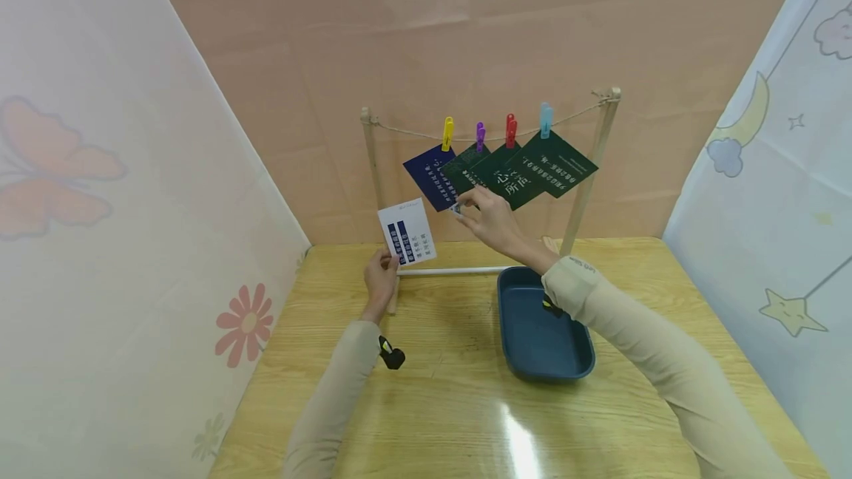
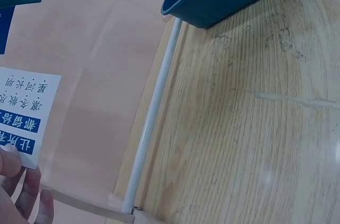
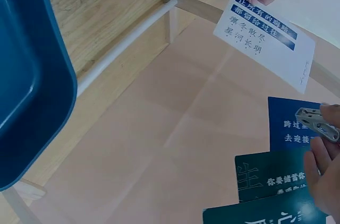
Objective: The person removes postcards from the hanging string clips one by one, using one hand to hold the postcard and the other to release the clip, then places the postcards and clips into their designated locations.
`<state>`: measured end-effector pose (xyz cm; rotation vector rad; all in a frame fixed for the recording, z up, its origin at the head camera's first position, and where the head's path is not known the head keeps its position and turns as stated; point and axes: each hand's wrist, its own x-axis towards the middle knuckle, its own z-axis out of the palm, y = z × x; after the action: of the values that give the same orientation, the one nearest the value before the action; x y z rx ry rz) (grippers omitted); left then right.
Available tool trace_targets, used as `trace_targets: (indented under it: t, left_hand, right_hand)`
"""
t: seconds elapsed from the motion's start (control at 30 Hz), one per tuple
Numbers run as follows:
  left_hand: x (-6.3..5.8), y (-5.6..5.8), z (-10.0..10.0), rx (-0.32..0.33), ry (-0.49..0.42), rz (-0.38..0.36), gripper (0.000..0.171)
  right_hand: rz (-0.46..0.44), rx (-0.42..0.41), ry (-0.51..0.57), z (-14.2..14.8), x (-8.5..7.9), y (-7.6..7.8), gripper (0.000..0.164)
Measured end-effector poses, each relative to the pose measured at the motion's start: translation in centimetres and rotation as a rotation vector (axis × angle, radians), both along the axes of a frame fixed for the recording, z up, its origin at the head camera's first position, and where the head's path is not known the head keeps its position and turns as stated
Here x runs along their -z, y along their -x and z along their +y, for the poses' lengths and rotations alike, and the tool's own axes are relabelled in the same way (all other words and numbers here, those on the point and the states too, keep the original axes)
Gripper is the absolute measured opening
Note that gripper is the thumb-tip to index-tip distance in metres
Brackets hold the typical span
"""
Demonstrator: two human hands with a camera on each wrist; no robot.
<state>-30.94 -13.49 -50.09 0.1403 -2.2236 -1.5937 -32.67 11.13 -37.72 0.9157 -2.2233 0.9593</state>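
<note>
A white card (image 1: 409, 226) with dark blue bands and printed characters is pinched near its lower edge by my left hand (image 1: 381, 279). My right hand (image 1: 495, 222) holds a small grey clothespin (image 3: 314, 122) between thumb and fingers, in front of the hanging cards. From a string (image 1: 409, 132) hang a dark blue card (image 1: 422, 168) under a yellow clothespin (image 1: 448, 134) and overlapping green cards (image 1: 552, 161) under purple (image 1: 480, 137), red (image 1: 511, 131) and light blue clothespins (image 1: 546, 121). The white card is apart from the string, below its left end.
The string is tied between two wooden posts (image 1: 589, 176), with a white rod (image 1: 459, 270) joining the stand low down. A dark blue bin (image 1: 546, 372) stands on the wooden table (image 1: 439, 420), under my right forearm. Cloth panels (image 1: 266, 35) enclose the back and sides.
</note>
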Motion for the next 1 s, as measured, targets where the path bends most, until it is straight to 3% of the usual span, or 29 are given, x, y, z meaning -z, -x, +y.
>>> trace_targets:
  t: [0.17, 0.57, 0.8, 1.0]
  left_hand:
    - [0.2, -0.2, -0.5, 0.006, 0.022, -0.012, 0.01]
    - [0.7, -0.2, -1.0, 0.004, 0.058, -0.059, 0.013]
    - [0.9, -0.3, -1.1, 0.042, 0.103, -0.08, 0.014]
    - [1.2, -0.3, -1.0, 0.082, 0.124, -0.098, 0.012]
  right_hand:
    - [-0.059, 0.002, -0.042, 0.5, 0.7, -0.1, 0.026]
    - [-0.064, -0.005, -0.115, 1.7, 2.3, 0.1, 0.027]
    - [-0.157, 0.014, -0.142, 2.5, 2.8, -0.2, 0.027]
    - [-0.164, 0.005, -0.172, 2.9, 3.1, -0.2, 0.032]
